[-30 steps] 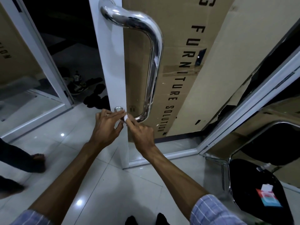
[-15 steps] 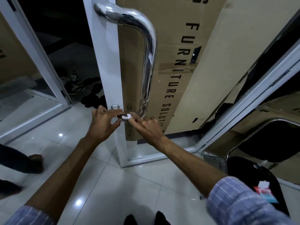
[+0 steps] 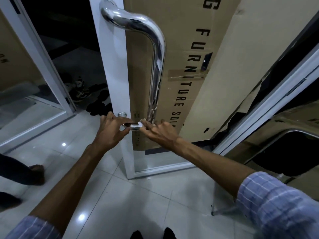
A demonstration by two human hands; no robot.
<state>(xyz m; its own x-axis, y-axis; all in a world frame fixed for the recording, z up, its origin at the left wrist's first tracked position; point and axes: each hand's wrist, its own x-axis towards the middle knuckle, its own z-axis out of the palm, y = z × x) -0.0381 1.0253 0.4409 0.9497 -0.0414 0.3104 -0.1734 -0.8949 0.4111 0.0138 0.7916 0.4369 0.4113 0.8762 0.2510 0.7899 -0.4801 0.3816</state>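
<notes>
A chrome pull handle (image 3: 158, 66) is fixed to the white stile of a glass door (image 3: 112, 69). A small round lock cylinder (image 3: 122, 114) sits just left of the handle's lower end (image 3: 135, 128). My left hand (image 3: 110, 133) reaches in from the left, with forefinger above and thumb below that lower end, pinching it. My right hand (image 3: 160, 132) comes from the right and pinches a small white piece (image 3: 140, 124) against the same spot. Its other fingers are loosely curled. What the white piece is I cannot tell.
Behind the glass leans a tall cardboard box (image 3: 189, 49) printed with black letters. A black chair with a metal frame (image 3: 284, 152) stands at the right. Shoes (image 3: 81, 94) lie beyond the doorway. Another person's foot (image 3: 34, 171) is at the left, near a second glass panel (image 3: 31, 94).
My right hand has swung from below the handle's end to its right side, arm stretched further. My left hand stays at the handle's lower end.
</notes>
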